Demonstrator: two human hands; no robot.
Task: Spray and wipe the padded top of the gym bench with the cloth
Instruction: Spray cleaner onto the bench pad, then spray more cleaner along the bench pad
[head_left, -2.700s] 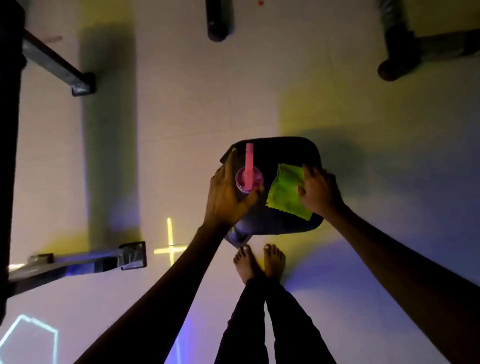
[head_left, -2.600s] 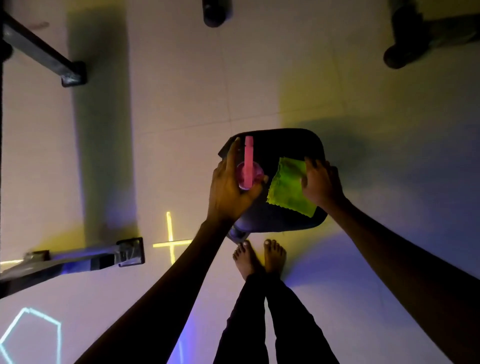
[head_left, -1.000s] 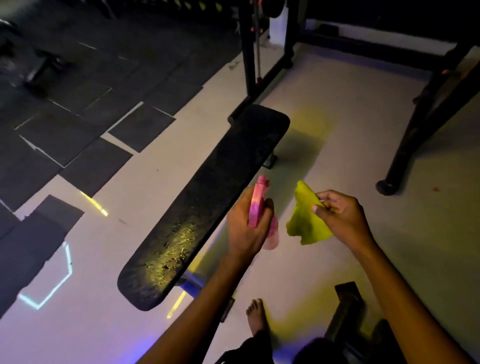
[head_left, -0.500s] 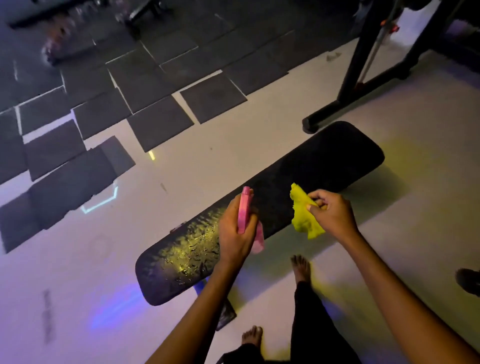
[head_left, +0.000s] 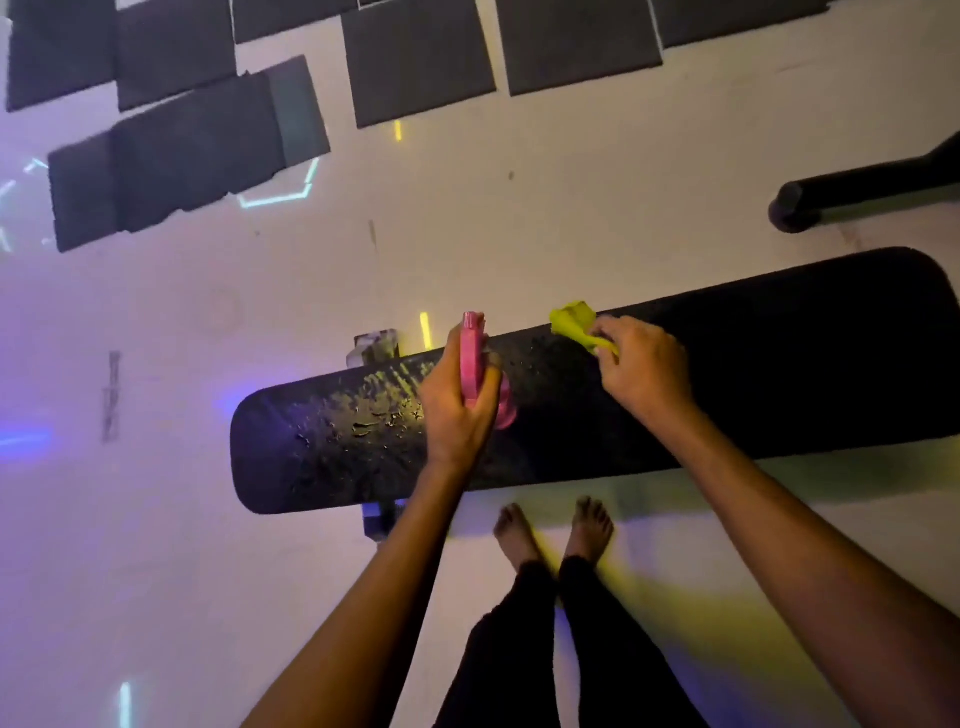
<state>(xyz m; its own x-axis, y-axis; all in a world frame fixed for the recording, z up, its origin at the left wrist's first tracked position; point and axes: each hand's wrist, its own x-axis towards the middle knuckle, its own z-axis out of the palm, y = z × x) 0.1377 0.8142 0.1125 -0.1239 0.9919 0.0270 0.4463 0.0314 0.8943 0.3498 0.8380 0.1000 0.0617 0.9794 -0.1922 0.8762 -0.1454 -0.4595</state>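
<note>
Standing with bare feet (head_left: 553, 530) just at the near edge of the gym bench (head_left: 753, 374), the person now had its black padded top running crosswise through the view, from about 9 o'clock to 3 o'clock, where half a second before it had slanted away toward 2 o'clock. The left hand (head_left: 457, 410) was clenched round the pink spray bottle (head_left: 475, 364), held upright over the middle of the pad with its head pointing toward 12 o'clock, much as it was gripped earlier. The right hand (head_left: 641, 369) pinched the bunched yellow-green cloth (head_left: 574, 325), which had come down from above the pad's near side to its far edge, at 1 o'clock from the bottle; whether it touched the pad could not be told. Wet droplets glistened on the pad's left part, toward 9 o'clock of the bottle, as before. Dark floor mats (head_left: 415, 57) lay at 12 o'clock, well apart from the bench, and a black frame foot (head_left: 795, 205) sat at 2 o'clock
</note>
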